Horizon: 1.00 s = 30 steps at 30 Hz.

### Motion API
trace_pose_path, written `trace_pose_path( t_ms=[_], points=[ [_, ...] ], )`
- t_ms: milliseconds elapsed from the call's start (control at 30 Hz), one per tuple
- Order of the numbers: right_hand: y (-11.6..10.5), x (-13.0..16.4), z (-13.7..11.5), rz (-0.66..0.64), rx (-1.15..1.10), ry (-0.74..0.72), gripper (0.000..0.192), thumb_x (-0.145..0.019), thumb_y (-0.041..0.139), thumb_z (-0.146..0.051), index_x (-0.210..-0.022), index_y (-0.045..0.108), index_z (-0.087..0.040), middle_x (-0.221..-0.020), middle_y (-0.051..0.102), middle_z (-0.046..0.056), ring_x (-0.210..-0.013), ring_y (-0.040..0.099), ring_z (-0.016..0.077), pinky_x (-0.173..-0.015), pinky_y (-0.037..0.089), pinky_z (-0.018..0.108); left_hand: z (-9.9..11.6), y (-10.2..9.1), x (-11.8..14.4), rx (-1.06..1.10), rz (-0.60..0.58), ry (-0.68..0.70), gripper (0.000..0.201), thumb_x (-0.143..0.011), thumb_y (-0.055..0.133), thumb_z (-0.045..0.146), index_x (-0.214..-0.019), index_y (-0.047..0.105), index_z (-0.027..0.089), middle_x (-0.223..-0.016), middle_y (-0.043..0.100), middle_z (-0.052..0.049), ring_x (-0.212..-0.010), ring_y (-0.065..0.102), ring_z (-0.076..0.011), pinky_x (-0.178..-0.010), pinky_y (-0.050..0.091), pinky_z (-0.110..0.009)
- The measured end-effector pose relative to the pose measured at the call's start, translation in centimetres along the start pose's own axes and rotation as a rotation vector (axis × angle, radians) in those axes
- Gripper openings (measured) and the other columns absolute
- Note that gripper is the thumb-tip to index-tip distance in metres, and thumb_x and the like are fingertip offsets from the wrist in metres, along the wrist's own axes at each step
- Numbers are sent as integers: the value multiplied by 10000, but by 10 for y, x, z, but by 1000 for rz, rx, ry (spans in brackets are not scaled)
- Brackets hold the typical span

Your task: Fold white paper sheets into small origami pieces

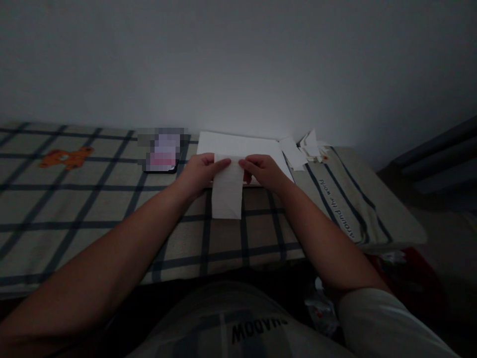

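One folded white paper (227, 191) is pinched at its top edge by two hands: the left hand (197, 174) grips the upper left corner between thumb and fingers, and the right hand (263, 171) grips the upper right corner in the same way. The paper hangs down over the near part of a checked cloth (93, 209), just in front of one flat stack of white sheets (238, 144). One phone (162, 151), its screen blurred, is seen to the left of the stack. A small heap of white paper scraps (303, 146) is seen to the right; their number cannot be told. One orange bear figure (65, 157) is printed on the cloth. "Around the world" can be read on the cloth's right edge.
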State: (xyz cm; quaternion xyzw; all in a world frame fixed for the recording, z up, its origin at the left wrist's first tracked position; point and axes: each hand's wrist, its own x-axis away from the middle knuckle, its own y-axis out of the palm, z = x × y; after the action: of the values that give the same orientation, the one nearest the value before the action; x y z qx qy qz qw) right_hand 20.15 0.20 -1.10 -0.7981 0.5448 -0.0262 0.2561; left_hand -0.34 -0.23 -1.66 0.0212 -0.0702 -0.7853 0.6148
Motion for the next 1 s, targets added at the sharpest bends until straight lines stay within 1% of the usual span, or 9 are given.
trace_pose_path(
  t_ms=[100, 200, 267, 367, 433, 567, 700, 900, 1000],
  points=[
    [1, 0, -1, 11, 5, -6, 516, -910, 552, -627, -643, 589, -187, -581, 606, -5, -563, 560, 106, -591, 446, 260, 1, 1, 1, -10, 17, 8, 349, -704, 858, 434, -799, 697, 140, -759, 730, -37, -629, 653, -140, -574, 493, -239],
    [1, 0, -1, 28, 8, -20, 532, -905, 551, -650, -637, 581, -191, -576, 601, -10, -558, 553, 105, -590, 436, 261, 2, 1, 0, 6, 23, -16, 332, -713, 844, 426, -791, 688, 144, -740, 726, -36, -601, 640, -135, -574, 496, -244],
    [0, 0, 1, 51, -1, -36, 532, -910, 549, -645, -633, 580, -192, -576, 601, -10, -556, 550, 105, -593, 433, 263, 2, 0, -1, 28, -35, -52, 312, -717, 833, 411, -829, 704, 150, -773, 743, -44, -623, 655, -146, -602, 516, -261],
    [-3, -2, 5, 108, 4, -39, 545, -913, 537, -656, -619, 571, -199, -563, 589, -13, -555, 540, 107, -597, 426, 266, 1, -1, -2, 25, -166, -97, 337, -687, 852, 371, -917, 739, 152, -875, 774, -70, -712, 695, -180, -690, 550, -307],
    [-4, -3, 6, 131, 14, -26, 558, -908, 529, -676, -616, 567, -203, -558, 583, -13, -560, 535, 110, -605, 426, 268, -2, -2, -3, -3, -196, -102, 337, -672, 868, 360, -909, 752, 149, -877, 777, -71, -730, 697, -185, -731, 553, -325],
    [-4, -2, 6, 140, 21, -5, 566, -903, 526, -690, -613, 571, -205, -552, 579, -12, -565, 532, 115, -619, 429, 273, -6, -4, -5, -42, -159, -96, 301, -673, 876, 374, -849, 765, 158, -848, 775, -55, -717, 688, -173, -715, 541, -309],
    [-2, -2, 4, 134, 12, -4, 553, -913, 524, -667, -618, 576, -202, -554, 587, -11, -553, 529, 112, -613, 423, 272, -4, -5, -5, -85, -114, -102, 318, -656, 887, 384, -845, 769, 158, -866, 779, -62, -735, 694, -182, -713, 545, -311],
    [-2, -1, 3, 130, 32, -4, 528, -931, 512, -624, -618, 571, -204, -562, 594, -7, -560, 530, 112, -618, 422, 271, -3, -4, -3, -105, -85, -104, 313, -647, 886, 383, -843, 774, 166, -863, 779, -72, -717, 693, -183, -688, 548, -305],
    [-3, -1, 3, 119, 78, -1, 528, -936, 499, -619, -618, 576, -205, -565, 599, -4, -572, 538, 120, -629, 427, 275, -4, -4, -4, -87, -92, -113, 323, -643, 883, 373, -859, 769, 162, -875, 779, -80, -729, 701, -192, -704, 557, -313]
  ],
)
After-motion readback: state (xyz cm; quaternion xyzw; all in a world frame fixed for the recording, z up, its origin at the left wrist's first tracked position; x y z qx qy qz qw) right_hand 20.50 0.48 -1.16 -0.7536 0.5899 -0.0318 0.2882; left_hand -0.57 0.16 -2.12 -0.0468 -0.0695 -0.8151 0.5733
